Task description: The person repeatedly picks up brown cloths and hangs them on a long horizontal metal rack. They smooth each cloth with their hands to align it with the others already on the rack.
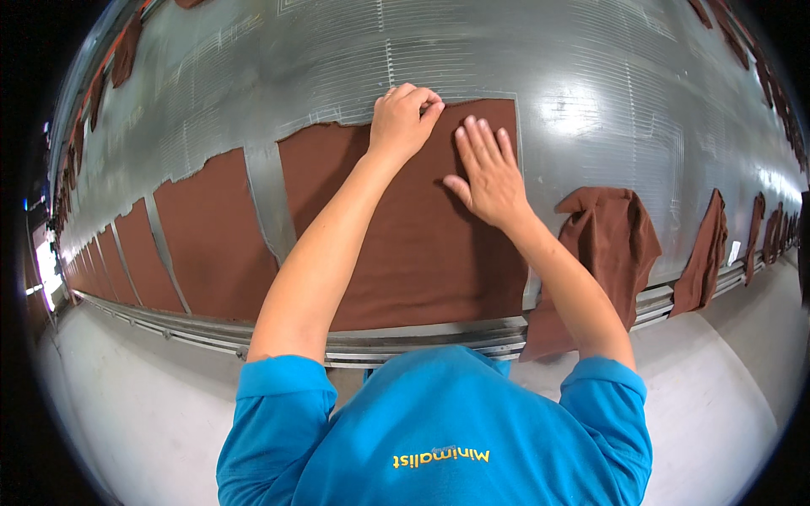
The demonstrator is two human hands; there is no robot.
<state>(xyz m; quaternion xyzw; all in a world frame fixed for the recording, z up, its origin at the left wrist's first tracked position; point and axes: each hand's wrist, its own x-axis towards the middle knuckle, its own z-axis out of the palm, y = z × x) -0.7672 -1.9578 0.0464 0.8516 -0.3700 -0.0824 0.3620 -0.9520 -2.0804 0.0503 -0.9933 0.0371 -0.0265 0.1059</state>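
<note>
head view: the right hand [491, 181] lies flat, fingers spread and released, over a brown cloth panel [413, 261]; the left hand [400, 122] curls its fingers at the panel's far edge, pinching or not, i cannot tell. right of the fingers, a crumpled cloth [612, 232]; farther left, a second panel [215, 232]; beyond them, grey desk [472, 51].

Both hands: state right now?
Left hand: fingers curled at brown cloth, far edge; grip cannot be told.
Right hand: open, palm down over it.
</note>
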